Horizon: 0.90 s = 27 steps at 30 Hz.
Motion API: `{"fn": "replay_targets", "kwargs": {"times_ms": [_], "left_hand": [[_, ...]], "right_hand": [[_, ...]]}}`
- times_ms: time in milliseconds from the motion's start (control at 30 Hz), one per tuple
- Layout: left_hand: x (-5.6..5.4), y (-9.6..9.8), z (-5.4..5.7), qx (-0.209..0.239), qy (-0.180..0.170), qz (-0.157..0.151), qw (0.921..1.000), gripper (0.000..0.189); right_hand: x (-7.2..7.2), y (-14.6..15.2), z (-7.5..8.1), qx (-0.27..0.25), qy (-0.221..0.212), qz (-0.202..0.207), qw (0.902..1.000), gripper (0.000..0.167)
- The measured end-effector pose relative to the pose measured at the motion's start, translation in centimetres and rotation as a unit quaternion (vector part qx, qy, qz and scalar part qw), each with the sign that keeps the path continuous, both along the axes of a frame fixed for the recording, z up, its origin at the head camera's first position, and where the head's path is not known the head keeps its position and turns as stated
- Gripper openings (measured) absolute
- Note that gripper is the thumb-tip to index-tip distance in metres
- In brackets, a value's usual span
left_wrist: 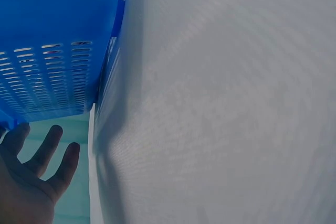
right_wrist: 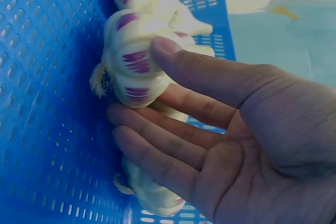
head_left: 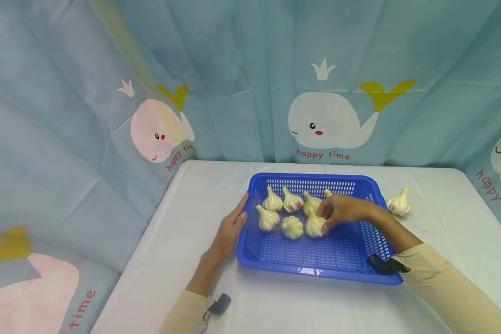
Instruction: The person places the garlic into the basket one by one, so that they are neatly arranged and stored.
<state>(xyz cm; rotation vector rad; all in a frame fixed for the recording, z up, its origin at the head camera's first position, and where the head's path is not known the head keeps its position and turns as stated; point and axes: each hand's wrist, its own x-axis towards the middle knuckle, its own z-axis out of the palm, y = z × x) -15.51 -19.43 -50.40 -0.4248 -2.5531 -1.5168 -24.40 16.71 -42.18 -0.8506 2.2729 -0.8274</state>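
My right hand [head_left: 341, 209] reaches over the blue plastic basket [head_left: 313, 270] and holds a garlic bulb [head_left: 314, 226] inside it. In the right wrist view, the thumb presses the purple-streaked bulb [right_wrist: 134, 61] while the fingers lie curved beneath it. Several more cream garlic bulbs sit in the basket, among them one bulb [head_left: 292, 227] with its stem toward the viewer and another bulb [head_left: 268, 219] on the left. My left hand [head_left: 229, 229] rests against the basket's left side, its fingers extended; the left wrist view shows the fingers [left_wrist: 65, 163] spread by the perforated wall.
One garlic bulb [head_left: 399, 203] lies on the white tabletop [head_left: 175, 241], just outside the basket's right side. Behind the table hangs a light blue curtain [head_left: 242, 60] with whale prints. Dark straps sit at both wrists.
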Motion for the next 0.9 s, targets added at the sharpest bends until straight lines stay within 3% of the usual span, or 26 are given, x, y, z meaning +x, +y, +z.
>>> {"fn": "replay_targets", "kwargs": {"times_ms": [900], "left_hand": [[0.01, -0.04, 0.01, 0.001, -0.01, 0.002, 0.9999, 0.054]], "right_hand": [[0.04, -0.09, 0.05, 0.013, -0.009, -0.017, 0.9997, 0.04]]}}
